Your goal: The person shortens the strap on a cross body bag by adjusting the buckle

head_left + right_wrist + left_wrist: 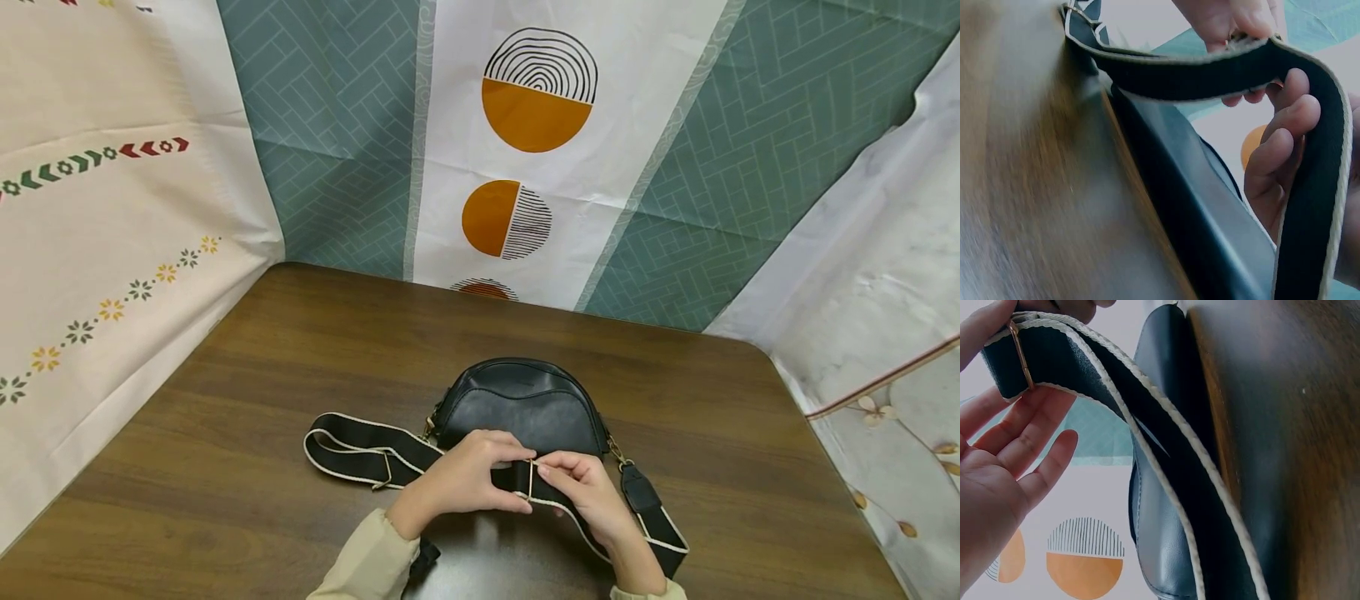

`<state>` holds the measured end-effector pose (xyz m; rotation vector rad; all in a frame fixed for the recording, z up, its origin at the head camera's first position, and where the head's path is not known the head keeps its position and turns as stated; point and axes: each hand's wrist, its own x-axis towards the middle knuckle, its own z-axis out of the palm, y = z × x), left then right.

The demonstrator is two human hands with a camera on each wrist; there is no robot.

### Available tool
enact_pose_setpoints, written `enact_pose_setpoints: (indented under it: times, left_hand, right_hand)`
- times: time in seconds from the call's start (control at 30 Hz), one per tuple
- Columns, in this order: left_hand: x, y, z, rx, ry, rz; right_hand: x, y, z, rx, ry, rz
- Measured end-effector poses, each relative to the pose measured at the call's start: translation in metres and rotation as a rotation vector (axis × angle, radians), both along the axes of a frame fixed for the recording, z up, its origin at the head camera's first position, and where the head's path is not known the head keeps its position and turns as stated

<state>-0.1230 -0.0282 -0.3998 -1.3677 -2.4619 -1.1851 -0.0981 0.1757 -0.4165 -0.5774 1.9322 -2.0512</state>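
Observation:
A black half-moon handbag (525, 408) stands on the table, its wide black strap (360, 429) with cream edging spread in front and to both sides. My left hand (472, 475) grips the strap near a thin gold buckle (531, 481), thumb below and fingers above. From the other side my right hand (588, 492) pinches the strap's edge beside that buckle. In the left wrist view the buckle (1021, 355) crosses the strap between thumb and fingers. The right wrist view shows the strap (1197, 78) running over curled fingers (1279, 140); part of the grip is hidden.
The brown wooden table (225, 400) stretches around the bag. A second gold buckle (386, 471) sits on the strap's left loop. Gold clasps (617, 450) join strap and bag. Patterned cloths (337, 142) hang behind and at both sides.

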Motion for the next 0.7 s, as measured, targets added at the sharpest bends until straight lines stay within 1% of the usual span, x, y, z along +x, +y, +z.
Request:
enact_pose_setpoints:
  times: [0.13, 0.3, 0.5, 0.7]
  left_hand:
    - [0.000, -0.003, 0.001, 0.007, -0.033, 0.002]
    - [0.001, -0.006, 0.002, 0.003, -0.069, 0.029]
    - [0.001, -0.006, 0.002, -0.005, -0.076, 0.048]
    - [0.002, -0.004, 0.003, 0.024, -0.069, 0.062]
  right_hand:
    - [0.000, 0.008, 0.000, 0.027, -0.007, 0.005]
    - [0.001, 0.017, -0.002, 0.023, 0.042, 0.011]
    - [0.001, 0.016, -0.005, 0.017, 0.096, 0.009]
    - [0.002, 0.011, -0.005, -0.015, 0.082, -0.032]
